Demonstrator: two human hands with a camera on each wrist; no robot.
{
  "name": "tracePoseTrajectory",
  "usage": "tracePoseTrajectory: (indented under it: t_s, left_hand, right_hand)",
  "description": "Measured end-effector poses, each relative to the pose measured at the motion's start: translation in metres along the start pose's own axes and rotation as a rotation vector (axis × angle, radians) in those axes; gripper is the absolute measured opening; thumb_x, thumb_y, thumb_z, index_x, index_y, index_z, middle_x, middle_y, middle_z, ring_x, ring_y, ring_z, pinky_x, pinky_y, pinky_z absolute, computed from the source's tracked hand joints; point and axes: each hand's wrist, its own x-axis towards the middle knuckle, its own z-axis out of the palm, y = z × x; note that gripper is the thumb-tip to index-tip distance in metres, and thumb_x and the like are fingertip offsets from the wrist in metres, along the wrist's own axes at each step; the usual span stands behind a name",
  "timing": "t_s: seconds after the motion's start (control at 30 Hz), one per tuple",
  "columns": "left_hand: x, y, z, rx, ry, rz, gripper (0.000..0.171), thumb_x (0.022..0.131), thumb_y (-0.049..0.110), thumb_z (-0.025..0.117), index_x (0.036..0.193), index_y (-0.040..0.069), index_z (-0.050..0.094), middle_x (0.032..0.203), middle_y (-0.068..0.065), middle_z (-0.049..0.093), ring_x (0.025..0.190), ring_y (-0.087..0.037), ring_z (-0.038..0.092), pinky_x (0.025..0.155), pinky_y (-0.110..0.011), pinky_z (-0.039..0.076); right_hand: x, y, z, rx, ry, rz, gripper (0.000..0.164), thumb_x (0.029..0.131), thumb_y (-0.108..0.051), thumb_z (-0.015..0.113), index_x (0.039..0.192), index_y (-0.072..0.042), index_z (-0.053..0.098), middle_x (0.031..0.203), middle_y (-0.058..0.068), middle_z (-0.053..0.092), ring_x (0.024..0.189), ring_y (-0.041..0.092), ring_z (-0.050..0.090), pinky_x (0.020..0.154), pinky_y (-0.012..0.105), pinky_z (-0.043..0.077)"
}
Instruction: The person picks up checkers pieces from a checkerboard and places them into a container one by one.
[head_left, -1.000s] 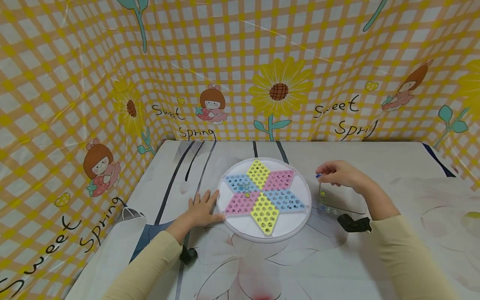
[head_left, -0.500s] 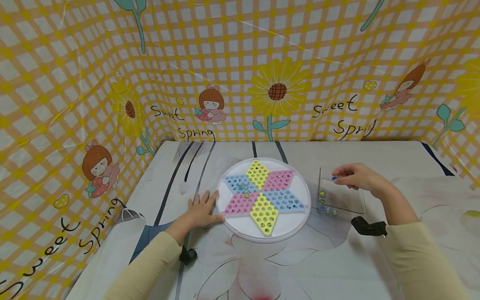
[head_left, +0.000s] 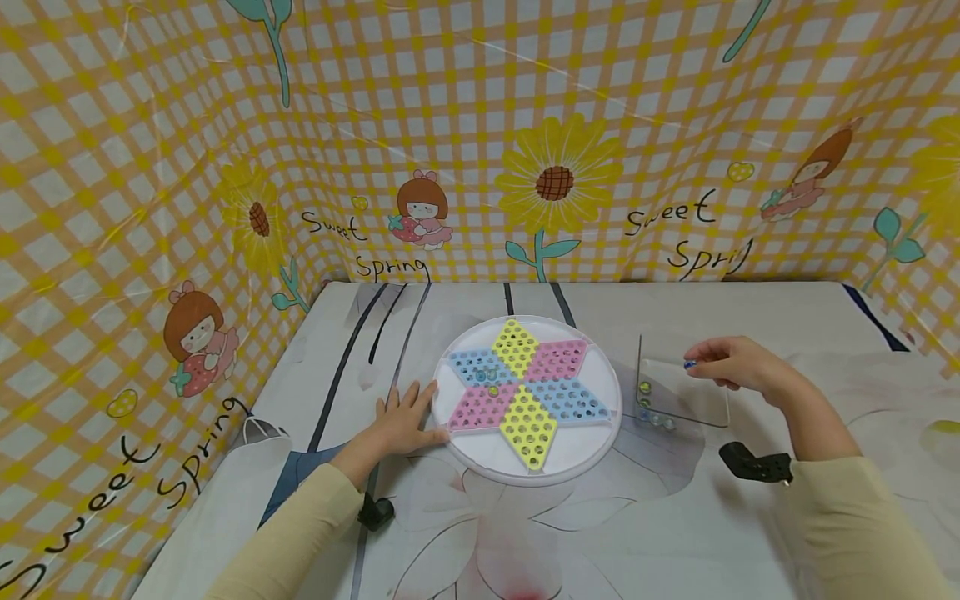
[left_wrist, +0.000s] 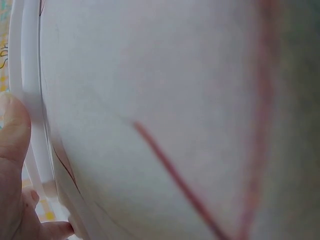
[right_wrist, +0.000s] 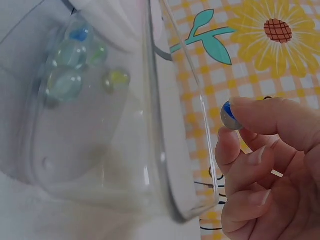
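Note:
My right hand (head_left: 731, 363) pinches a clear marble with a blue swirl (right_wrist: 231, 116) between thumb and fingertips, above the right part of a clear plastic box (head_left: 701, 417). Several marbles (right_wrist: 67, 55), some with yellow, green or blue inside, lie together in one corner of that box. A round white Chinese checkers board (head_left: 592, 446) with a pink, blue and yellow star lies in the middle of the table. On it sit a yellow marble (head_left: 492, 391) and two bluish marbles (head_left: 486, 376). My left hand (head_left: 405, 421) lies with fingers spread at the board's left rim.
The table is covered by a white cloth (head_left: 480, 533) with printed flowers and dark lines. A yellow checked curtain (head_left: 480, 108) stands behind and to the left. Black wrist cameras (head_left: 755, 463) hang at both sleeves.
My right hand has moved to the right, from the box's left edge toward its right side, still holding the blue-swirl marble. The left hand and the board have stayed where they were.

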Motion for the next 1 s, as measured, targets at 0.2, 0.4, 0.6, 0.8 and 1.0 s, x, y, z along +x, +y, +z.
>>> tracePoseTrajectory:
  t_s: [0.2, 0.4, 0.6, 0.8, 1.0]
  left_hand:
    - [-0.001, 0.0, 0.0, -0.003, -0.002, 0.0, 0.087, 0.083, 0.051, 0.059, 0.148, 0.014, 0.014, 0.15, -0.023, 0.013, 0.132, -0.054, 0.003, 0.102, -0.067, 0.004]
    - [0.0, 0.0, 0.0, 0.0, -0.002, 0.0, 0.087, 0.083, 0.052, 0.058, 0.148, 0.015, 0.013, 0.15, -0.022, 0.013, 0.132, -0.054, 0.002, 0.102, -0.067, 0.005]
    - [-0.001, 0.0, 0.0, -0.008, -0.006, 0.003, 0.087, 0.084, 0.051, 0.058, 0.148, 0.015, 0.013, 0.15, -0.022, 0.012, 0.132, -0.054, 0.002, 0.102, -0.067, 0.004]
    - [-0.002, 0.001, -0.001, -0.01, -0.006, 0.005, 0.086, 0.084, 0.05, 0.058, 0.148, 0.015, 0.013, 0.15, -0.023, 0.012, 0.132, -0.054, 0.002, 0.102, -0.067, 0.004]
    - [-0.001, 0.001, -0.001, 0.0, -0.006, 0.001, 0.086, 0.084, 0.05, 0.058, 0.148, 0.015, 0.013, 0.15, -0.022, 0.012, 0.132, -0.054, 0.002, 0.102, -0.067, 0.005]
  right_hand:
    - [-0.003, 0.004, -0.001, -0.003, -0.013, 0.03, 0.047, 0.088, -0.025, 0.059, 0.12, 0.007, 0.048, 0.072, -0.002, 0.043, 0.059, 0.009, 0.039, 0.056, 0.026, 0.033]
    - [-0.003, 0.007, -0.002, -0.005, -0.018, 0.044, 0.048, 0.087, -0.025, 0.06, 0.12, 0.007, 0.048, 0.073, -0.002, 0.043, 0.06, 0.009, 0.04, 0.057, 0.026, 0.033]
    - [-0.002, 0.009, -0.002, 0.009, -0.027, 0.063, 0.049, 0.087, -0.026, 0.06, 0.121, 0.008, 0.047, 0.075, -0.002, 0.044, 0.062, 0.01, 0.041, 0.058, 0.026, 0.034]
    - [-0.001, 0.011, -0.003, -0.002, -0.034, 0.072, 0.054, 0.088, -0.027, 0.06, 0.125, 0.008, 0.044, 0.076, -0.001, 0.044, 0.065, 0.011, 0.041, 0.06, 0.026, 0.034]
    - [-0.003, 0.006, -0.004, -0.009, -0.036, 0.064, 0.056, 0.088, -0.03, 0.06, 0.126, 0.007, 0.043, 0.077, 0.0, 0.044, 0.066, 0.012, 0.042, 0.061, 0.027, 0.035]
